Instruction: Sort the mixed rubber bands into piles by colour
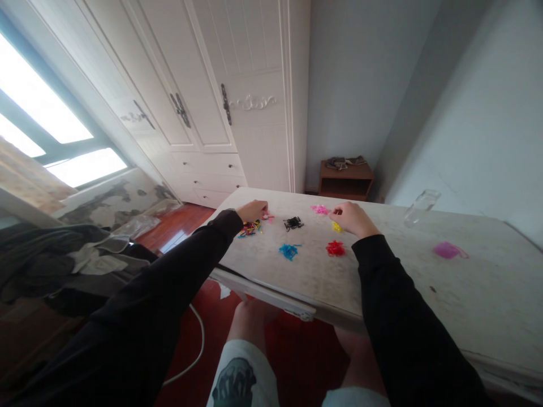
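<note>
— Where is the left hand (253, 211)?
— On the white tabletop (382, 282), fingers bent, right above the mixed pile (250, 228). I can't tell if it grips anything.
— And the right hand (350, 217)?
— Curled down, touching the yellow pile (336, 227). I can't tell if it holds any.
— What else?
— A black pile (293, 223), a blue pile (289, 251) and a red pile (335, 248) lie between the arms.

Both arms reach forward, left hand (253, 211) and right hand (351, 217) curled.
</note>
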`<state>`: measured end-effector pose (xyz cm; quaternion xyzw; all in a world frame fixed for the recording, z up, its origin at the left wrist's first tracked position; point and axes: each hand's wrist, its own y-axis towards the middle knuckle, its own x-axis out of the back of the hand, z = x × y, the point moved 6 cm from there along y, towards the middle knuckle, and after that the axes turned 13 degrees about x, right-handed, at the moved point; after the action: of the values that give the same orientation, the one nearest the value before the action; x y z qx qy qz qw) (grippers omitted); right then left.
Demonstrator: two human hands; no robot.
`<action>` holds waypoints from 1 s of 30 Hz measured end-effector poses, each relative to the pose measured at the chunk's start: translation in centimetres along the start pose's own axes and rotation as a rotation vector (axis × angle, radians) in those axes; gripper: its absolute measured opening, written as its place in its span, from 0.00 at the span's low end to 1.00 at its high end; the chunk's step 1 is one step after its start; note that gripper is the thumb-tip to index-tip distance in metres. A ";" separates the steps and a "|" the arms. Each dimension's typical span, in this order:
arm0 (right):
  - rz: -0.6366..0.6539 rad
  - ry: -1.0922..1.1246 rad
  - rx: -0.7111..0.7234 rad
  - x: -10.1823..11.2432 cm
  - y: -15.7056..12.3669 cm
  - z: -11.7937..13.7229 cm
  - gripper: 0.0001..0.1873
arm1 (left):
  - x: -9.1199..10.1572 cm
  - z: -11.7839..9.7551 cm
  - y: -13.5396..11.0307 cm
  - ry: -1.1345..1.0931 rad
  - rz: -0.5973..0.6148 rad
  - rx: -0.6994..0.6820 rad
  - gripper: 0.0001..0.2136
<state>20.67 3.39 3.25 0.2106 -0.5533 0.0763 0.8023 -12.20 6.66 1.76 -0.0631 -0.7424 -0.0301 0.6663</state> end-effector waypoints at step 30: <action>-0.007 0.051 0.058 -0.6 0.1 0.5 0.10 | 0.3 -0.9 -1.3 -0.137 -0.019 -0.012 0.08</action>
<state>19.94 3.34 2.87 0.2339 -0.5295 0.0949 0.8099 -11.50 5.27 2.26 -0.0620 -0.7867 -0.0367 0.6132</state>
